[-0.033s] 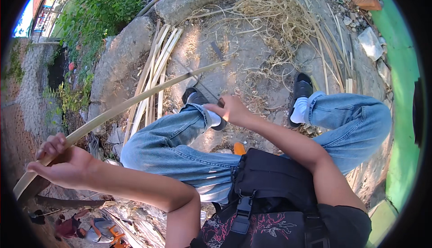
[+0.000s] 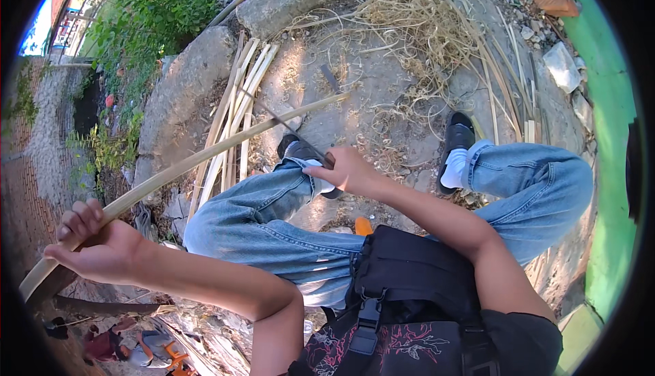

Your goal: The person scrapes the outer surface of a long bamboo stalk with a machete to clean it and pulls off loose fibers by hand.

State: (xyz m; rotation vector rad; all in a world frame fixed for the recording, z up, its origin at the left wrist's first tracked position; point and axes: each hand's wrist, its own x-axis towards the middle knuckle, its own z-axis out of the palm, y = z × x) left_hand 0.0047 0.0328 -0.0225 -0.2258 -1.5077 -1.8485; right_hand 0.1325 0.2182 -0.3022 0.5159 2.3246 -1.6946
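Note:
A long, pale bamboo strip (image 2: 194,159) slants from the lower left up to the middle of the head view. My left hand (image 2: 102,243) is closed round its near end, thumb along one side. Lower down to the right, my right hand (image 2: 344,170) grips a knife with a long, narrow dark blade (image 2: 297,132); the fist hides most of its handle. The blade crosses the strip towards its far end and appears to touch it. My legs are spread apart, with the right hand above my left shoe (image 2: 295,145).
More split bamboo strips (image 2: 235,113) lie in a bundle left of my left foot. Ahead is a tangled heap of thin shavings (image 2: 423,24). Stone blocks (image 2: 184,89) edge the ground, and a green wall (image 2: 610,130) stands at right. A person (image 2: 109,342) shows small at lower left.
The knife in my right hand has shifted slightly left and down, its blade now further across the strip. My left hand and the bamboo strip have barely moved.

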